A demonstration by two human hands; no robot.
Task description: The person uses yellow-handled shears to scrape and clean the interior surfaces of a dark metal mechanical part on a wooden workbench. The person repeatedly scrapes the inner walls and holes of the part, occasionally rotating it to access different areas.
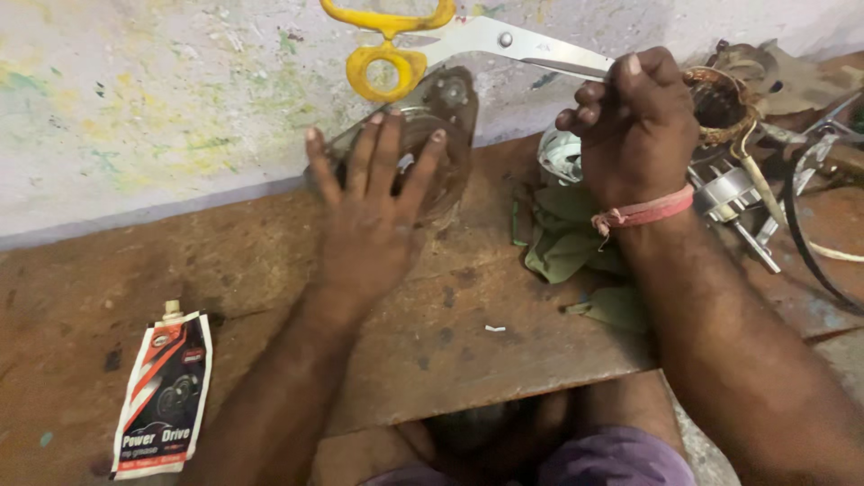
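Observation:
My left hand (373,202) lies spread, fingers apart, on top of a round metal motor cover (443,117) that stands on the wooden board (270,261) against the wall. My right hand (634,126) is closed around the blades of a pair of scissors (486,38) with yellow handles, which point up and left over the cover. A pink band circles my right wrist. A crumpled green cloth (562,238) lies on the board under that wrist.
A red, white and black squeeze pouch (164,391) lies at the board's front left. Motor parts, a copper winding (720,99), a metal shaft and a black cable (805,234) crowd the right. A paint-stained wall (153,117) stands behind.

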